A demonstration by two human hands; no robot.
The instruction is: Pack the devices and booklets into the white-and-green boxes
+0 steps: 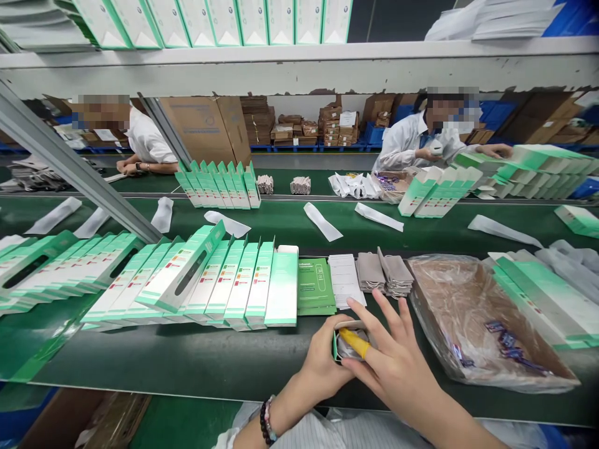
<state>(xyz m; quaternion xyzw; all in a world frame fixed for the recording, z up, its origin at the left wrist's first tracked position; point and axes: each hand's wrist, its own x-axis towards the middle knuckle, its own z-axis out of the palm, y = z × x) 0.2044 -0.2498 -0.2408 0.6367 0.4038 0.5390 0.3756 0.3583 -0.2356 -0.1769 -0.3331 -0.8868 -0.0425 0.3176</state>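
My left hand (322,358) is wrapped round a small green-and-white carton (335,347), its open end facing up toward me. A grey item (347,353), perhaps a cloth pouch, shows inside the opening. The index finger of my right hand (402,358) wears a yellow finger cot (354,342) and reaches into that opening. My right thumb is at the carton's near edge, while the other fingers spread outward. Just beyond my hands are green booklets (317,287), white printed leaflets (345,280) and stacked grey pouches (395,274).
Several open cartons (241,284) stand in a row at left. A plastic-lined cardboard tray (472,318) at right holds small purple packets (508,343). White sleeves (322,222) lie on the green belt (281,215). Two co-workers sit opposite; a shelf (281,72) crosses above.
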